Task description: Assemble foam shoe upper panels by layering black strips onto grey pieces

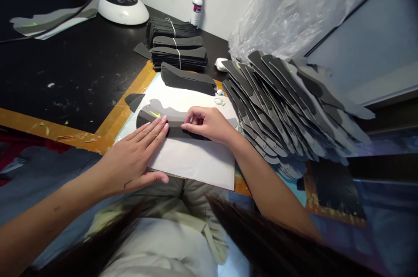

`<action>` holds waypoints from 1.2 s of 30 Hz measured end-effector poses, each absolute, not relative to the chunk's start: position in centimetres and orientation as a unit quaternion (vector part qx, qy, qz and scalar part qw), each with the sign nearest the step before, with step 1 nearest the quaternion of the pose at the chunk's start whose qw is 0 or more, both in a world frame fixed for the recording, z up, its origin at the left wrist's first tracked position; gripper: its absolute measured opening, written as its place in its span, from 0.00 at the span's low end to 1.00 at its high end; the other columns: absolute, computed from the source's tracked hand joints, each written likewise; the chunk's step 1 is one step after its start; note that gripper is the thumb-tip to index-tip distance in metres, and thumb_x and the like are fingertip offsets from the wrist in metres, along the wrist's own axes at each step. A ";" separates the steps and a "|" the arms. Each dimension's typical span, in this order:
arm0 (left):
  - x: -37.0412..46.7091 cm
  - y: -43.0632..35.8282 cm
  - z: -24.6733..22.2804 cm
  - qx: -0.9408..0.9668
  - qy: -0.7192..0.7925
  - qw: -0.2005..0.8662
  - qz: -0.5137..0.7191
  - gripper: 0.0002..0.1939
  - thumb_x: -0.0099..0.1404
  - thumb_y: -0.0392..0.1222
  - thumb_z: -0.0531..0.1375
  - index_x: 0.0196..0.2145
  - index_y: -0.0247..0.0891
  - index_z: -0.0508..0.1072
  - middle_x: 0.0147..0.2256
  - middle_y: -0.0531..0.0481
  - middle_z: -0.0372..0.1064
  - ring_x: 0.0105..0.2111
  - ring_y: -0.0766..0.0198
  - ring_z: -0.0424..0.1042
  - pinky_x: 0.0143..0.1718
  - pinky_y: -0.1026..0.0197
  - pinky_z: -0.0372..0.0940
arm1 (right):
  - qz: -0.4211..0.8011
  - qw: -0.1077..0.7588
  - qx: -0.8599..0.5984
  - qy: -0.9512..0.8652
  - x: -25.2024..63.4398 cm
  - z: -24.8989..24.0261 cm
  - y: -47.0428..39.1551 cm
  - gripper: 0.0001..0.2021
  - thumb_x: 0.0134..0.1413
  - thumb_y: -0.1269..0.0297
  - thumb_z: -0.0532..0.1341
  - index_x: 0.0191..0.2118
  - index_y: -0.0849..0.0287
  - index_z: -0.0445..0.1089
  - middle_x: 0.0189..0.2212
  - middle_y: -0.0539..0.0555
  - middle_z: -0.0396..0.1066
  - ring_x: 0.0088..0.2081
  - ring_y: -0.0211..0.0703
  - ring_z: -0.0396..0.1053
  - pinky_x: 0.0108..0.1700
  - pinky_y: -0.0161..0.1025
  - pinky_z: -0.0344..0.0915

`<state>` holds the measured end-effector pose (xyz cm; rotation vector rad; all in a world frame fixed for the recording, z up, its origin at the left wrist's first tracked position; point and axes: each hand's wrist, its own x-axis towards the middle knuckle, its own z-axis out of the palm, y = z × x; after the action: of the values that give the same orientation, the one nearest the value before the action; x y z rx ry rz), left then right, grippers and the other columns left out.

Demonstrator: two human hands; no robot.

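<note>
A grey shoe upper piece (176,116) with a dark grey band and a bright yellow-green swoosh lies flat on a white sheet (196,159). My left hand (140,150) rests on its left part, palm down, fingers stretched out just below the swoosh. Over the middle of the piece, my right hand (205,124) has its fingers curled, with thumb and index tips together against the dark band. Whether anything is pinched between those tips cannot be made out. Just behind lies a small stack of dark curved shoe pieces (186,80).
Many grey shoe upper pieces (274,107) fan out in a pile on the right. Tied bundles of black pieces (178,52), a white spray bottle (196,7) and a lamp base (122,7) stand at the back. Clear plastic wrap (287,11) hangs by the wall.
</note>
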<state>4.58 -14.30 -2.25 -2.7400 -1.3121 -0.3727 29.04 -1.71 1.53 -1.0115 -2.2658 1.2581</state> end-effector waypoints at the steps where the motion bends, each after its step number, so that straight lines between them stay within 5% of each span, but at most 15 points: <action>1: 4.6 -14.3 -2.2 -0.894 -0.429 0.042 -0.121 0.59 0.71 0.78 0.40 0.77 0.24 0.33 0.76 0.30 0.36 0.76 0.42 0.43 0.75 0.47 0.43 | 0.453 0.189 -0.355 -0.796 29.3 1.3 -1.6 0.09 0.59 0.59 0.69 0.34 0.57 0.73 0.25 0.45 0.71 0.27 0.35 0.64 0.34 0.34 0.57; 14: 4.8 -13.8 -1.3 -0.907 -0.404 0.033 -0.112 0.56 0.73 0.77 0.39 0.77 0.28 0.28 0.77 0.31 0.32 0.76 0.42 0.43 0.76 0.46 0.43 | 0.445 0.193 -0.368 -0.793 29.0 1.1 -1.6 0.08 0.56 0.63 0.69 0.30 0.59 0.71 0.26 0.46 0.71 0.29 0.36 0.66 0.35 0.34 0.57; 36: 5.7 -12.9 -1.8 -0.920 -0.375 0.021 -0.114 0.56 0.74 0.76 0.40 0.77 0.23 0.32 0.77 0.30 0.31 0.77 0.42 0.39 0.76 0.48 0.37 | 0.408 0.157 -0.297 -0.849 30.4 2.0 -0.9 0.06 0.61 0.64 0.66 0.35 0.59 0.71 0.29 0.47 0.72 0.31 0.37 0.67 0.38 0.34 0.58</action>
<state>5.75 -12.89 -1.82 -2.8511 -1.1635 -0.3548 30.43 -0.88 1.96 -0.8505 -2.4303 1.1676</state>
